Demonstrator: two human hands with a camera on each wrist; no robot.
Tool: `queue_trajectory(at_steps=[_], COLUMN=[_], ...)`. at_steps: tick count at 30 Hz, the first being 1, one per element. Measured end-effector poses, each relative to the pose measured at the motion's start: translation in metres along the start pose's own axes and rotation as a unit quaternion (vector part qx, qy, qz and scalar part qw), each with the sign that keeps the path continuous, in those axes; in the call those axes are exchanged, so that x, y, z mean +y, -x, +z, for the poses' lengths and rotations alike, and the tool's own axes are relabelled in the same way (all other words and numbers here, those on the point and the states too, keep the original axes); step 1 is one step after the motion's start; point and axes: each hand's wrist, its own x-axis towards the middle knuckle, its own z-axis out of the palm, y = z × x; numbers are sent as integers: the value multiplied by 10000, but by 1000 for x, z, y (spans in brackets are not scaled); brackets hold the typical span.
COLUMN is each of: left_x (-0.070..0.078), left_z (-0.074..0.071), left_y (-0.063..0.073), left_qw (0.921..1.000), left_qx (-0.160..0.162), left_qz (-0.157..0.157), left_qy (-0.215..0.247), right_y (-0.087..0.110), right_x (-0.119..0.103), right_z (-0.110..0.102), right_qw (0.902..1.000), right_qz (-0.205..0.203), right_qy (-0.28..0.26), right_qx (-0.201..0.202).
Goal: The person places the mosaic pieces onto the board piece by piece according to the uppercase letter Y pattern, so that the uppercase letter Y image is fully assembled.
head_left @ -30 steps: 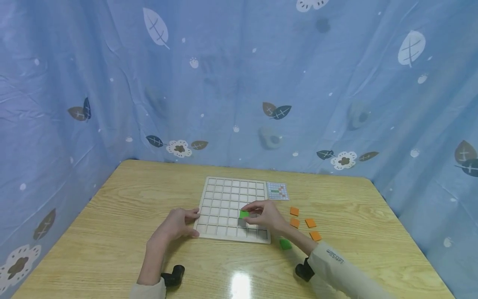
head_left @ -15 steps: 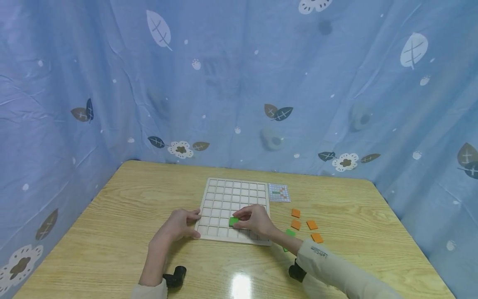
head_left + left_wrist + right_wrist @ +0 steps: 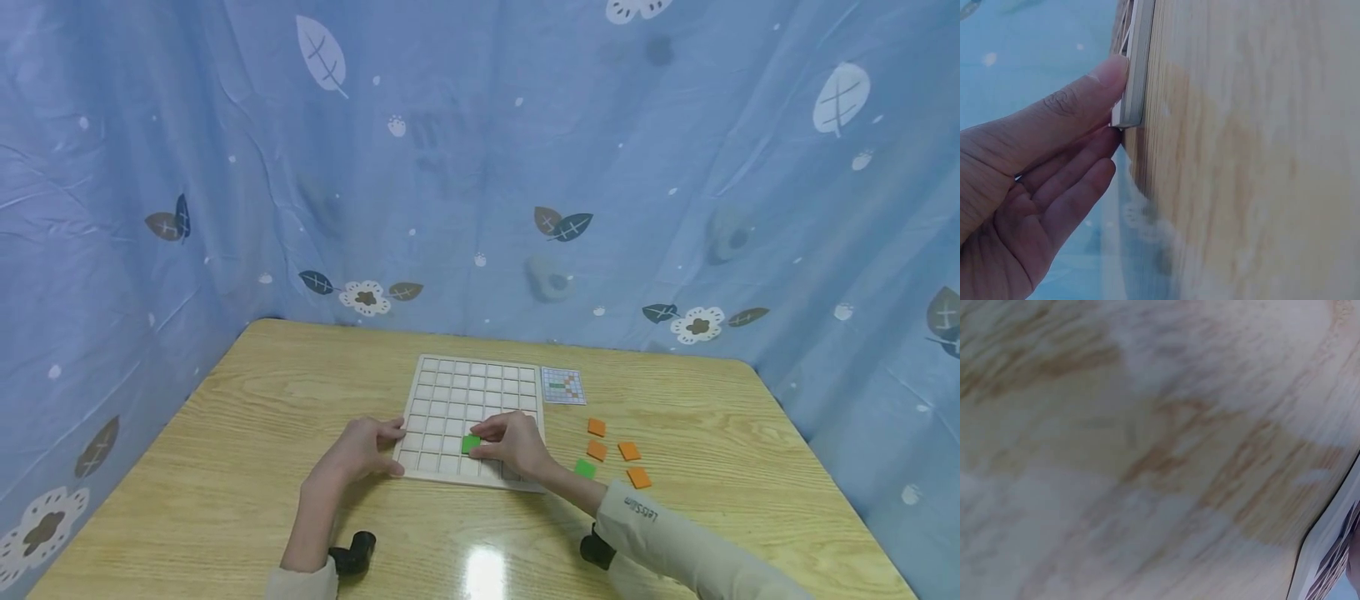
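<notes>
A pale wooden grid board (image 3: 437,389) with square cells lies on the table in the head view. My right hand (image 3: 516,444) pinches a green square tile (image 3: 470,444) between thumb and fingertips over a cell in the lower middle of the board. My left hand (image 3: 357,451) touches the board's left side, its thumb by the near left corner and a finger farther up the edge. In the left wrist view the thumb (image 3: 1079,97) lies against the board's rim (image 3: 1135,81), the other fingers loosely extended. The right wrist view shows mostly blurred table.
Right of the board lie several orange square tiles (image 3: 629,451) and another green tile (image 3: 585,469) beside the right forearm. A small printed card (image 3: 563,386) with a coloured grid sits by the board's far right corner. A blue patterned curtain (image 3: 450,167) hangs behind the table (image 3: 315,375).
My right hand has carried the green tile left and slightly down to a lower-middle cell, then stayed there for the last half second. The left hand keeps its place at the board's edge.
</notes>
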Motion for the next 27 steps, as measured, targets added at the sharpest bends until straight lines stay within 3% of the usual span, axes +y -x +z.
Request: queue_trajectory(at_steps=[8, 27], left_x=[1, 1], left_z=[1, 0], left_y=[-2, -2], left_qw=[9999, 9999], left_qx=[2, -52], left_qz=[-55, -50], left_qy=[-86, -127], right_y=[1, 5], right_x=[-2, -3], right_z=[0, 1], right_qw=[9997, 9998], right_qz=[81, 187], right_qy=[212, -14], right_qx=[-89, -73])
